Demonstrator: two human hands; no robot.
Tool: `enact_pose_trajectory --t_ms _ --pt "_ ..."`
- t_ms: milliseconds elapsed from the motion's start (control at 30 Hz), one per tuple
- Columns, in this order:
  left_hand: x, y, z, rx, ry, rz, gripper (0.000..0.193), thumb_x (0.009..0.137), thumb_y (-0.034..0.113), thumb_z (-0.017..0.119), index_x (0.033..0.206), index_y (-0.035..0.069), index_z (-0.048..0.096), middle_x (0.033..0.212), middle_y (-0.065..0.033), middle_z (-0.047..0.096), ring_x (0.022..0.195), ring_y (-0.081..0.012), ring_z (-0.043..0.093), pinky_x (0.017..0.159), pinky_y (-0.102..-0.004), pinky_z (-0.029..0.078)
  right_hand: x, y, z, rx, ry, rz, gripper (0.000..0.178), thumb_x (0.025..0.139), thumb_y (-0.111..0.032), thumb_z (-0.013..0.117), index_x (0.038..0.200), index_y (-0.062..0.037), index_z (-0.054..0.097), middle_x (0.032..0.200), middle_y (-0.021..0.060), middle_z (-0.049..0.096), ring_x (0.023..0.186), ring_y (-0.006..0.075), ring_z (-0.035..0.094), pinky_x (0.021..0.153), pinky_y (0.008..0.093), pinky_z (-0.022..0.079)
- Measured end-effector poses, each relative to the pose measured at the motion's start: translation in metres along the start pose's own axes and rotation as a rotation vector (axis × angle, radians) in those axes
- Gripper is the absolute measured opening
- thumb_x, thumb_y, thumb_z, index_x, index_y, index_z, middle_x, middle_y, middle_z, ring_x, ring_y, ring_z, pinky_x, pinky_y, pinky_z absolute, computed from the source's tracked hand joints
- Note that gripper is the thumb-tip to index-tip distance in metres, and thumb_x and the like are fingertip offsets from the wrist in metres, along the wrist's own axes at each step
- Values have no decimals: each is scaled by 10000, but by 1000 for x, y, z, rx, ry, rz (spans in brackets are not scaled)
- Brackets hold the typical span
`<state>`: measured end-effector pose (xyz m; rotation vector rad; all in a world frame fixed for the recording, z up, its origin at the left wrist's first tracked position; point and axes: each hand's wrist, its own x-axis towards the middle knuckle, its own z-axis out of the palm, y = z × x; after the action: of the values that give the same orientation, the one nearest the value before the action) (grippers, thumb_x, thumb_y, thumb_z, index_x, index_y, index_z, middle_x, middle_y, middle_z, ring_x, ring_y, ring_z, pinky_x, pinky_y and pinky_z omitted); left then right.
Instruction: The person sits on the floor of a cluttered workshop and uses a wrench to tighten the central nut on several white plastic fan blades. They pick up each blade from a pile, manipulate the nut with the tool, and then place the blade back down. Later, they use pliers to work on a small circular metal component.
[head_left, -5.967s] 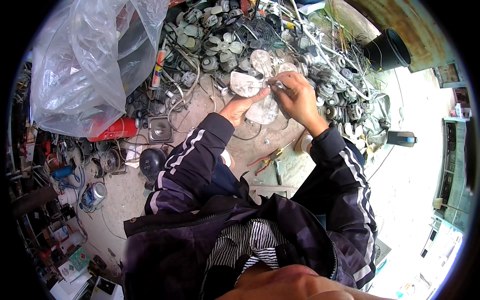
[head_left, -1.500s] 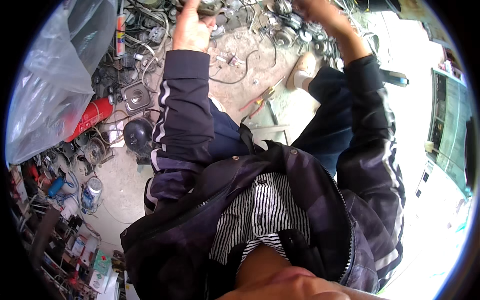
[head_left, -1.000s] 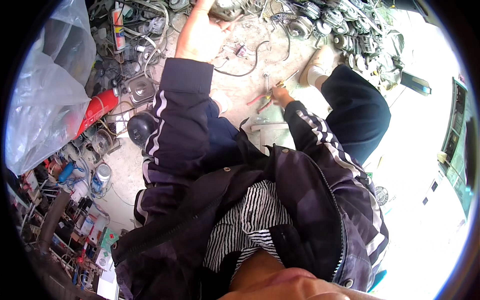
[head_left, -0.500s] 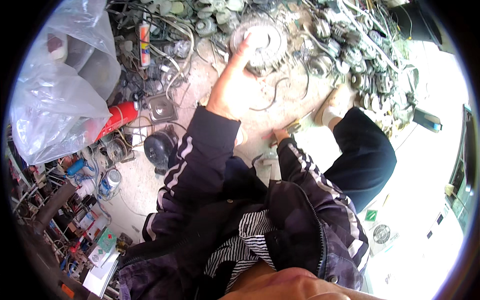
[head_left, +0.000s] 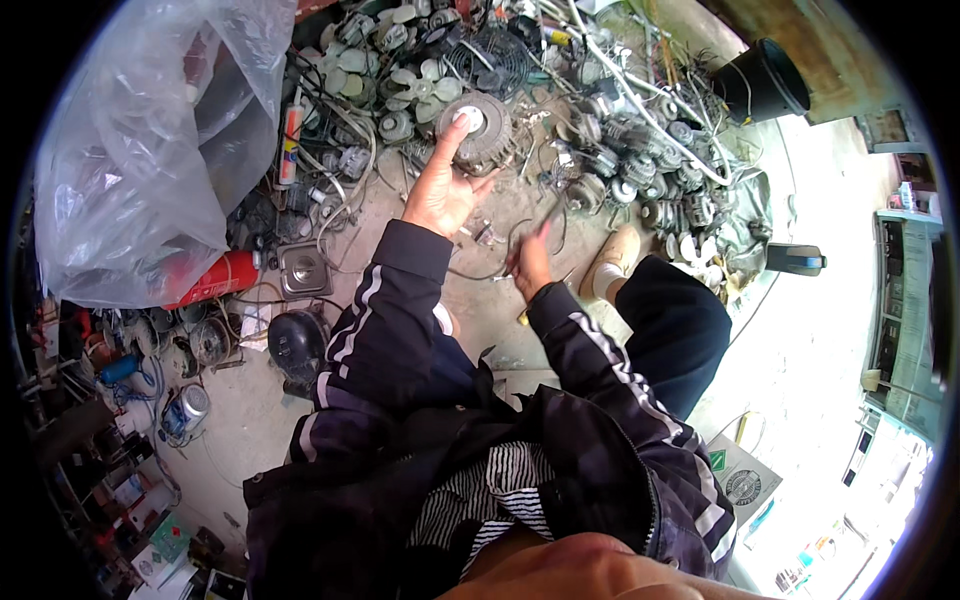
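My left hand [head_left: 442,198] grips a dusty grey, ring-shaped motor part [head_left: 496,130] by its near-left side. The thumb presses on its pale hub and the fingers reach underneath. This part is held up in front of a heap of similar pieces. Lower and to the right, my right hand [head_left: 532,268] is closed above the floor. A small red piece shows at its fingertips; what it belongs to, I cannot make out. Dark cable [head_left: 480,275] lies on the concrete between my hands.
Motor parts [head_left: 625,150] pile up at the far right, with pale fan blades [head_left: 425,88] at the far middle. A clear plastic bag [head_left: 150,150], red cylinder [head_left: 218,278], square metal tray [head_left: 304,270] and black rounded housing [head_left: 297,345] stand left. A black bucket [head_left: 765,82] is far right.
My right hand has risen away from my lap toward the motor part. My left hand still holds that part, now lower and further left in view. The view has shifted.
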<state>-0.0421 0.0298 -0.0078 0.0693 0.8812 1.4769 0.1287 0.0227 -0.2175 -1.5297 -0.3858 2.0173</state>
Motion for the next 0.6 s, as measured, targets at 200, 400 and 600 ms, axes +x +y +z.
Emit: enact_pose_trajectory --t_ms 200,400,600 --pt "3 2 -1 141 17 170 577 769 488 724 1242 248 494 1245 17 535 1053 -149 540 920 -381 330 -126 -164 42 -313 -422 -472 323 972 -383 484 1077 -79 515 885 31 553 781 135 563 688 291 490" --pt "-6 -1 -6 88 -66 65 619 769 511 720 1255 212 480 1244 -19 549 1086 -186 556 875 -390 404 -165 -218 16 -939 -607 -503 352 993 -371 435 1103 -69 579 887 -6 601 730 65 494 623 225 410" --pt "-1 -10 -5 -99 -100 -39 688 745 515 739 1275 180 457 1259 -44 546 1091 -258 577 861 -381 440 -119 -201 7 -1134 -444 -385 240 937 -240 526 1020 -21 576 786 48 652 554 113 550 516 272 449"
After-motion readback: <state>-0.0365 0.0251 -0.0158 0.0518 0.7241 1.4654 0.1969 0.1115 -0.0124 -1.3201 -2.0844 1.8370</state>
